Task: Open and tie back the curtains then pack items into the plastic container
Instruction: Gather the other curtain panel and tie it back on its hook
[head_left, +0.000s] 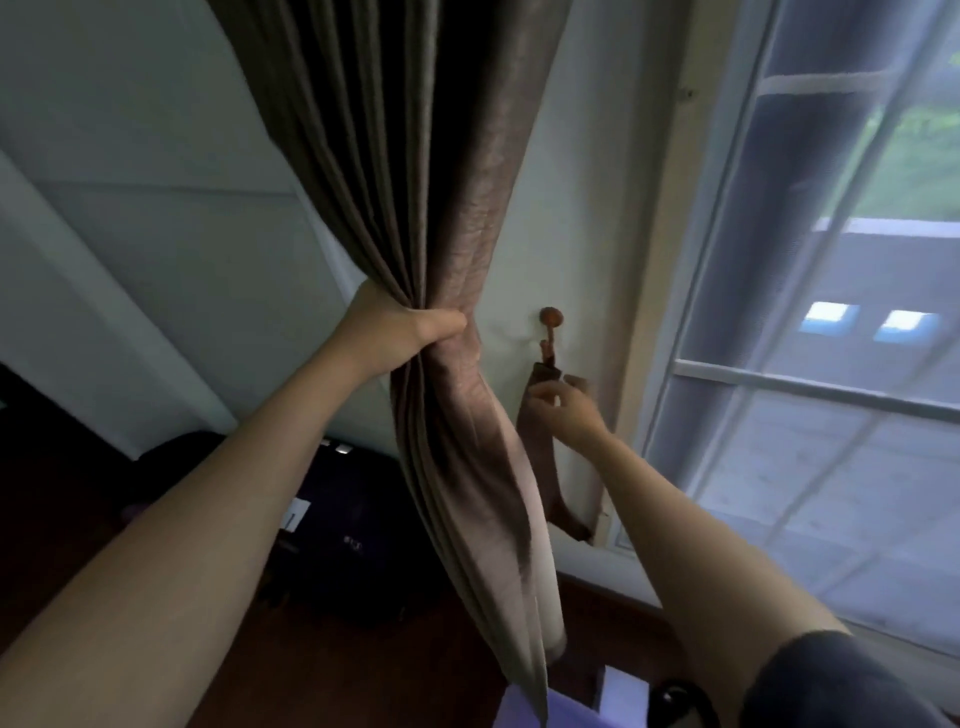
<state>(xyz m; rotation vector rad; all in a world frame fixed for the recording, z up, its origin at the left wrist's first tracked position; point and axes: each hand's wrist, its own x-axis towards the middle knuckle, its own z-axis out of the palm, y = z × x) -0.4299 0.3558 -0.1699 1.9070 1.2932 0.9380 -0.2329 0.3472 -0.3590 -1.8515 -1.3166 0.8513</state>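
Note:
A brown-grey curtain (415, 171) hangs gathered into a bunch against the white wall. My left hand (400, 332) is shut around the bunch at mid height and holds it together. To the right, a round wooden knob hook (550, 316) sticks out of the wall, and a brown fabric tieback (537, 447) hangs down from it. My right hand (563, 408) pinches the top of the tieback just below the hook. The tieback's lower end curls near the window sill. No plastic container is in sight.
A window with white bars and a mesh screen (810, 291) fills the right side. A dark suitcase (343, 525) stands on the dark wooden floor at the lower left. Something purple (524, 712) and a white object (623, 691) lie at the bottom edge.

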